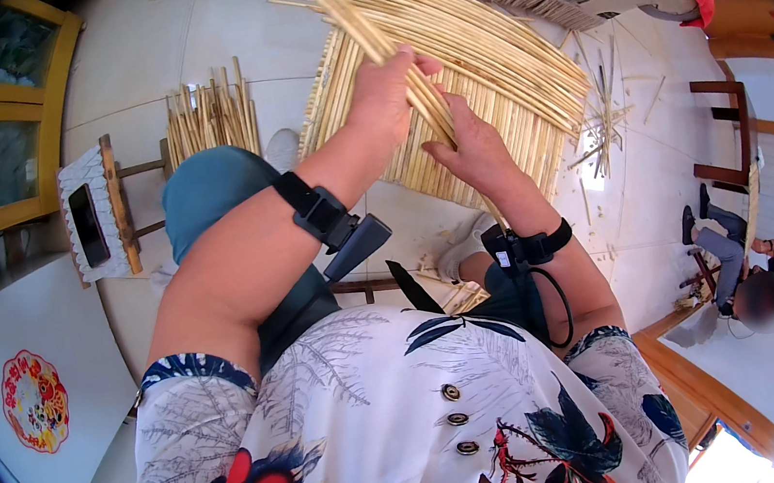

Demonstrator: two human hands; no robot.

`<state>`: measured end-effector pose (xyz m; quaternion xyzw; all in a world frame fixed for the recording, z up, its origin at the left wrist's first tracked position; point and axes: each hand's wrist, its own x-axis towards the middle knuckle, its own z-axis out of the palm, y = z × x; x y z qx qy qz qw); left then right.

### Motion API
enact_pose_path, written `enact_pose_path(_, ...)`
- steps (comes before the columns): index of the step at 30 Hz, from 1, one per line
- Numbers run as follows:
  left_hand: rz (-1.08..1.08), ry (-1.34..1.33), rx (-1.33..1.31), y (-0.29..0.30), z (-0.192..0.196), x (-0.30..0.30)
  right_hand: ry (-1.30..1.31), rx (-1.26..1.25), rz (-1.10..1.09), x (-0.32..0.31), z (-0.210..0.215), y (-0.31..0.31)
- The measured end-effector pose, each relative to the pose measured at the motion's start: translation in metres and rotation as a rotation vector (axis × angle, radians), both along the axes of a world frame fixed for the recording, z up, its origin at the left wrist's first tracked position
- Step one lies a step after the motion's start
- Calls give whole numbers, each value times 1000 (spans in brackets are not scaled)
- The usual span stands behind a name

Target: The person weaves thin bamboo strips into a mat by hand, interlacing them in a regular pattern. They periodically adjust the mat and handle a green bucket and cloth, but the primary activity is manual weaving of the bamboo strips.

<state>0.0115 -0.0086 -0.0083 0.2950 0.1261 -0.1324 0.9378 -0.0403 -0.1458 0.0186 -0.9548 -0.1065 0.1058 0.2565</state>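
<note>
Stalks (345, 14), pale and slender, are held in one bundle. The left hand (382, 95) is closed around them, and the right hand (475, 144) pinches their lower part between thumb and fingers. Beneath both hands lies a straw-coloured mat (487, 111); to their right are thin scraps (606, 120).

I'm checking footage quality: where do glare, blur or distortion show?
Head view: fisheye bends the yellow cabinet frame, corners black; head view: glare whites out a lower-right patch, co-worker's head blurred; left hand, right hand and held sticks fairly clear.
</note>
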Motion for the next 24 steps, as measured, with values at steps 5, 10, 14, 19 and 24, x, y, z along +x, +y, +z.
enact_pose_path(5, -91, -134, 79, -8, 19, 0, 40, 48, -160, 2, -5, -3)
enact_pose_path(10, -219, -411, 221, 3, 21, -14, -109, 335, -179, -7, -4, 1)
enact_pose_path(14, -278, -461, 296, 0, 12, -8, 44, 681, -379, -7, 22, 1)
enact_pose_path(19, -322, -423, 395, 2, 7, -1, -32, 790, -486, -10, 47, -28)
enact_pose_path(24, -259, -391, 463, 11, -5, 4, -153, 971, -578, -35, 68, -58)
